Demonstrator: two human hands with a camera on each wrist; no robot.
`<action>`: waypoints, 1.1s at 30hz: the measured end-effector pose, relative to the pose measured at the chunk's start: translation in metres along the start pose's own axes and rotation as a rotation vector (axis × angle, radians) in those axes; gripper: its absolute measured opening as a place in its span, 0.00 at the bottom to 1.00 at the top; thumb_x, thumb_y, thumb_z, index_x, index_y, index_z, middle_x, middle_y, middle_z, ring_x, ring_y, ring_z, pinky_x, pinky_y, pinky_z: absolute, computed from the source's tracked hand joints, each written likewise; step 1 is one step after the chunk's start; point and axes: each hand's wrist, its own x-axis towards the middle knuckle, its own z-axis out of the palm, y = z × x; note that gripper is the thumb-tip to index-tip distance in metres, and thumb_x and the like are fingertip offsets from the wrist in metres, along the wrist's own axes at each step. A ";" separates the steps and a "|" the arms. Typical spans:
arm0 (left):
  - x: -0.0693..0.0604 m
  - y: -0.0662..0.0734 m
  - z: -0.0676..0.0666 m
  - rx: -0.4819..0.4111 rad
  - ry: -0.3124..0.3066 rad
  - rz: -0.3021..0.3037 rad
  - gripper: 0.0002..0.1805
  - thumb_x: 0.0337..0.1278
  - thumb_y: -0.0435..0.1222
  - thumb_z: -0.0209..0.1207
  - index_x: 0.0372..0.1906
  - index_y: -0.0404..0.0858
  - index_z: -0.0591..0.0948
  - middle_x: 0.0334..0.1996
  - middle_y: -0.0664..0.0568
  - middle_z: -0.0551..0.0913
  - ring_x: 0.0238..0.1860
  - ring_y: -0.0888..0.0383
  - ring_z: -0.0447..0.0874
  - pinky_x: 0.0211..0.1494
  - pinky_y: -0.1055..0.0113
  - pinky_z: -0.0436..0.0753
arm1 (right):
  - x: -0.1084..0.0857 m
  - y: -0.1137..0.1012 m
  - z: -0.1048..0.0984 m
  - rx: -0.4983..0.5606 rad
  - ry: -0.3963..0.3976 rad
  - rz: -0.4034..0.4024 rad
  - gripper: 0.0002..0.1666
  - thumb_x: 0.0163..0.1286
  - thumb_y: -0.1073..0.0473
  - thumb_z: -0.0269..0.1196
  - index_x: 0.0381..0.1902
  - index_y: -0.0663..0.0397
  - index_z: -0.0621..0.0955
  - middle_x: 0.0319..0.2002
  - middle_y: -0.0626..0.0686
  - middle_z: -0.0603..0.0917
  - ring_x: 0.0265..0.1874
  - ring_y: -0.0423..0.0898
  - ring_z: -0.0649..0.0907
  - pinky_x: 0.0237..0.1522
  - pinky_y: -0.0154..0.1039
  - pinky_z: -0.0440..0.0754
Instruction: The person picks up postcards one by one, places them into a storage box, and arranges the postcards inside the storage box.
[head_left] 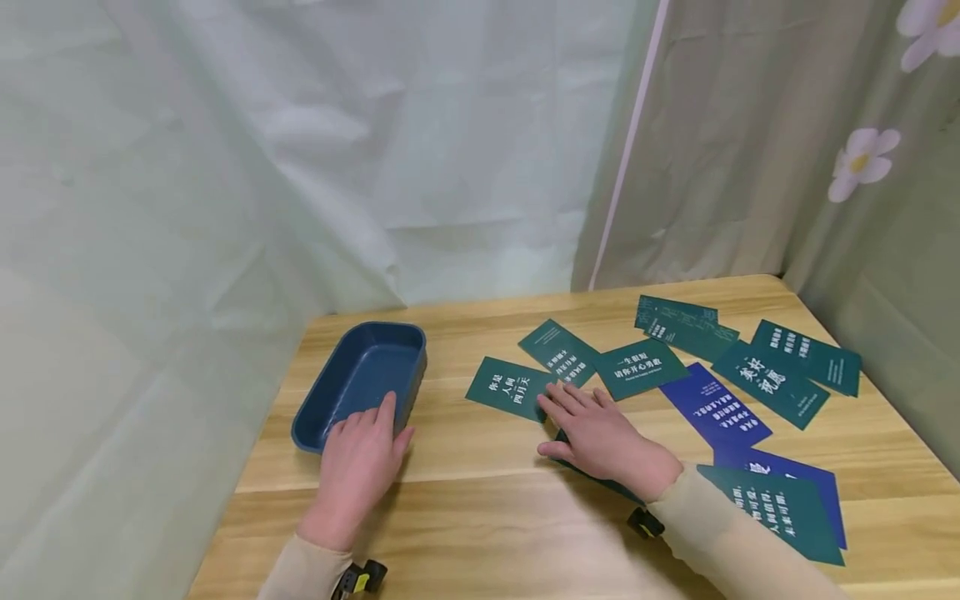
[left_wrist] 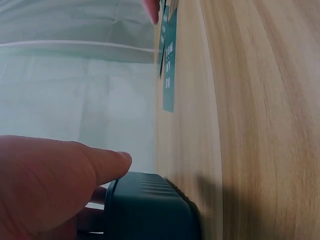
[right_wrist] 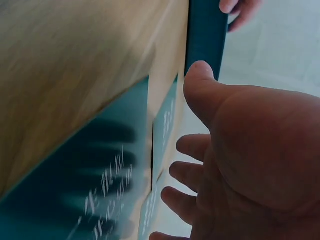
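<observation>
In the head view my left hand (head_left: 360,462) is at the near end of a dark blue rectangular tray (head_left: 417,385), its fingers over the rim and its thumb at the right side. The left wrist view has the thumb close to the tray's corner (left_wrist: 150,210); contact is unclear. My right hand (head_left: 600,433), fingers spread and slightly bent, hovers above a green card (right_wrist: 105,165) with white writing. That card is mostly covered by the hand in the head view. Just beyond the fingertips lies another green card (head_left: 504,387).
Several green cards, among them one at the middle (head_left: 641,369) and one at the right (head_left: 772,383), lie scattered, some overlapping. A blue card (head_left: 712,404) lies among them; another (head_left: 831,492) sits partly under a green card (head_left: 813,525). A pale curtain (head_left: 450,167) hangs behind the wooden table (head_left: 465,517).
</observation>
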 end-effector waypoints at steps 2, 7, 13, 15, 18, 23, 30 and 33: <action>-0.001 0.000 0.001 0.008 0.012 0.005 0.31 0.72 0.45 0.73 0.67 0.27 0.82 0.47 0.34 0.91 0.46 0.35 0.91 0.52 0.37 0.87 | 0.004 -0.004 0.002 -0.003 -0.028 -0.005 0.46 0.83 0.35 0.62 0.86 0.56 0.68 0.86 0.61 0.64 0.85 0.64 0.61 0.79 0.73 0.59; -0.003 0.000 -0.002 0.031 0.082 0.056 0.17 0.69 0.41 0.75 0.41 0.31 0.82 0.25 0.43 0.85 0.30 0.41 0.88 0.42 0.42 0.87 | 0.011 -0.011 0.007 -0.021 -0.057 -0.022 0.47 0.82 0.33 0.62 0.85 0.55 0.69 0.85 0.59 0.66 0.85 0.63 0.62 0.80 0.72 0.59; -0.002 0.004 -0.003 0.022 0.093 0.072 0.16 0.71 0.35 0.72 0.32 0.34 0.76 0.19 0.47 0.77 0.23 0.42 0.84 0.33 0.45 0.84 | 0.009 -0.010 0.012 -0.005 -0.047 -0.038 0.47 0.82 0.33 0.63 0.85 0.57 0.70 0.85 0.60 0.66 0.84 0.64 0.64 0.79 0.73 0.60; -0.002 0.006 -0.001 0.013 0.086 0.069 0.13 0.71 0.34 0.71 0.35 0.33 0.78 0.21 0.46 0.78 0.23 0.43 0.83 0.29 0.46 0.82 | 0.008 -0.009 0.013 -0.004 -0.042 -0.046 0.48 0.81 0.33 0.63 0.84 0.58 0.70 0.84 0.61 0.67 0.83 0.65 0.65 0.78 0.74 0.61; -0.003 0.009 0.002 0.000 0.087 0.067 0.11 0.70 0.34 0.72 0.40 0.31 0.82 0.24 0.44 0.80 0.24 0.43 0.83 0.25 0.47 0.80 | 0.005 -0.007 0.013 -0.012 -0.037 -0.048 0.48 0.81 0.34 0.65 0.84 0.58 0.70 0.84 0.62 0.67 0.83 0.66 0.65 0.78 0.74 0.61; -0.003 0.019 0.006 -0.012 0.068 0.082 0.18 0.71 0.36 0.73 0.56 0.28 0.85 0.33 0.41 0.88 0.28 0.43 0.87 0.30 0.46 0.85 | 0.000 -0.004 0.012 -0.047 -0.023 -0.055 0.44 0.83 0.41 0.65 0.85 0.59 0.69 0.84 0.62 0.66 0.83 0.65 0.64 0.79 0.71 0.62; -0.004 0.031 0.010 -0.034 0.074 0.115 0.25 0.69 0.39 0.75 0.63 0.29 0.85 0.34 0.43 0.89 0.28 0.46 0.88 0.31 0.49 0.85 | -0.013 0.008 0.016 -0.051 0.006 -0.098 0.37 0.87 0.51 0.61 0.85 0.59 0.67 0.85 0.62 0.64 0.84 0.65 0.62 0.79 0.71 0.62; -0.004 0.036 0.012 -0.037 0.074 0.129 0.27 0.68 0.40 0.76 0.64 0.29 0.85 0.33 0.45 0.89 0.27 0.47 0.87 0.31 0.51 0.84 | -0.021 0.013 0.017 -0.057 0.024 -0.099 0.36 0.87 0.52 0.60 0.85 0.59 0.68 0.84 0.62 0.66 0.83 0.66 0.63 0.78 0.71 0.63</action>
